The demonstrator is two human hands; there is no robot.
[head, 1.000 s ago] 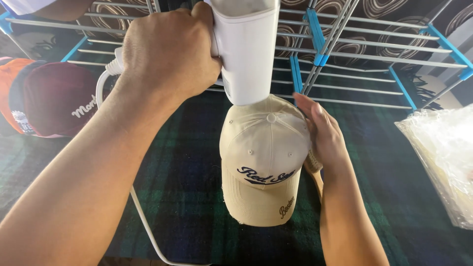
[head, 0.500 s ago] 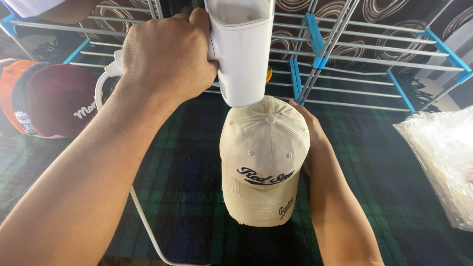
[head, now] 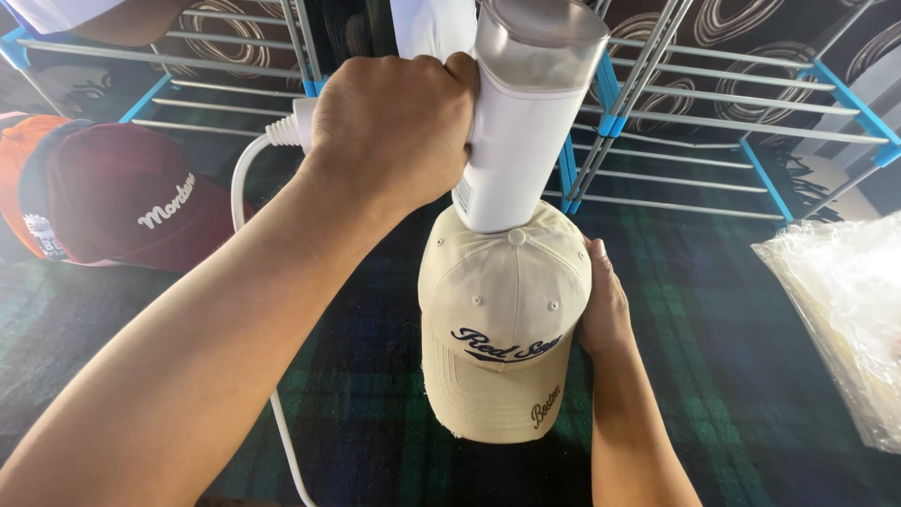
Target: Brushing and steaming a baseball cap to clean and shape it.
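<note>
**Steamer pressed to the crown of a beige cap**

Dark green and blue plaid cloth [head: 357, 376] covers the surface I am looking down on, and a metal drying rack with blue joints [head: 676, 113] stands along its far side. At the centre sits the beige cap [head: 497, 319], crown up, brim pointing toward me, with dark script embroidery on the front and on the brim.

I see my left hand [head: 394, 131] wrapped tight around the handle of a white handheld steamer [head: 526, 122]; the grip is fully closed on it. The steamer stands nearly upright, its lower end touching the top of the cap just beside the crown button. A white cord [head: 253, 160] leaves the handle at the left and runs down over the cloth toward me.

My right hand [head: 601, 310] lies against the cap's right side, fingers cupped behind the crown; whether they clasp the fabric or only rest on it I cannot tell.

Off to the left lie a maroon cap [head: 122, 197] with white lettering and an orange cap [head: 23, 178] partly under it. At the right edge lies a crumpled clear plastic bag [head: 845, 310], well apart from the beige cap.
</note>
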